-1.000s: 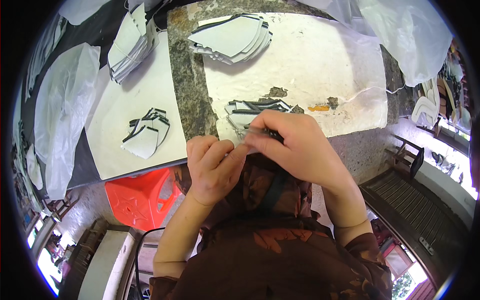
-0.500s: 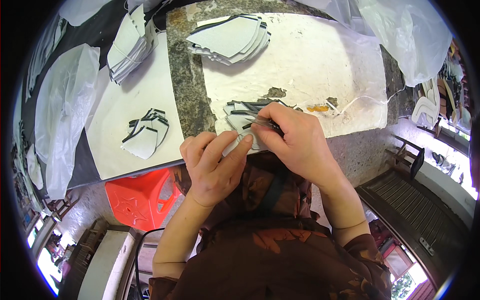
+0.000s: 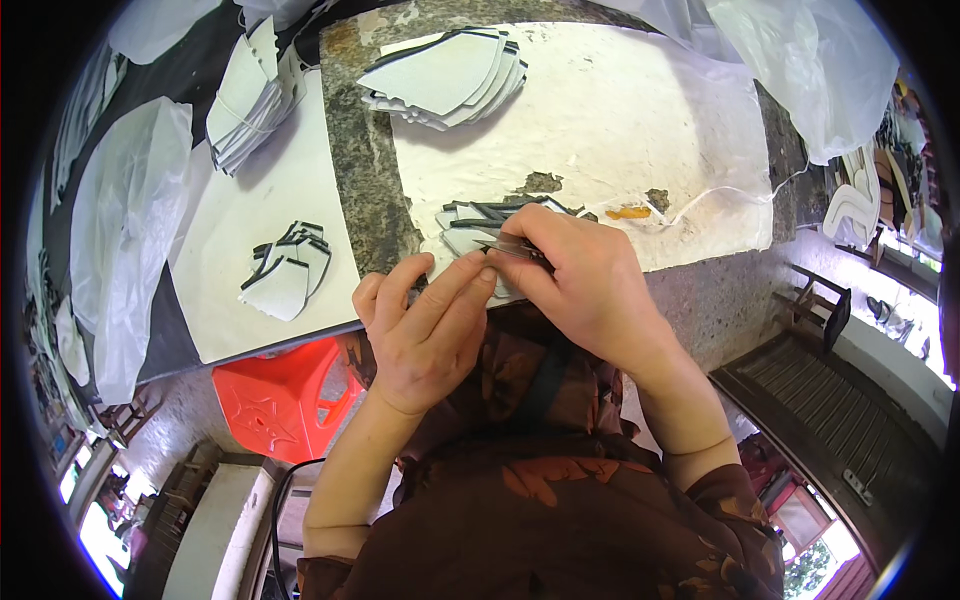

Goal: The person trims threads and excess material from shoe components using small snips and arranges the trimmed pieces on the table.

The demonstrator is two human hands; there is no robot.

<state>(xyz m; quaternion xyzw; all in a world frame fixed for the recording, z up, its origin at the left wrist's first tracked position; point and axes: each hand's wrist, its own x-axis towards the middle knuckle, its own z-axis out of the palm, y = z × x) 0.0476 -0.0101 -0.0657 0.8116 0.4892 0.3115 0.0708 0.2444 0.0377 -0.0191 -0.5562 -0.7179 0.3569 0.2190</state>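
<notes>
My right hand (image 3: pixel 590 275) is closed around small metal thread snips (image 3: pixel 516 248), their pointed blades aimed left. Thumb and forefinger of my left hand (image 3: pixel 420 335) are pinched together at the blade tips. They hold the edge of a white fabric piece, mostly hidden under my fingers. Just beyond both hands, a loose pile of white pieces with black edging (image 3: pixel 462 240) lies at the table's front edge. A smaller cluster of the same kind of pieces (image 3: pixel 280 285) sits to the left of my left hand.
At the back is a thick stack of white pieces (image 3: pixel 440 75); a tied bundle (image 3: pixel 240 115) stands farther left. White cord (image 3: pixel 720 198) and an orange scrap (image 3: pixel 628 213) lie to the right. Clear plastic bags (image 3: pixel 130 220) hang around, and a red stool (image 3: pixel 275 400) is below.
My left thumb and forefinger have closed together near the blades. The snips have shifted slightly left with my right hand. The whole view has moved a little.
</notes>
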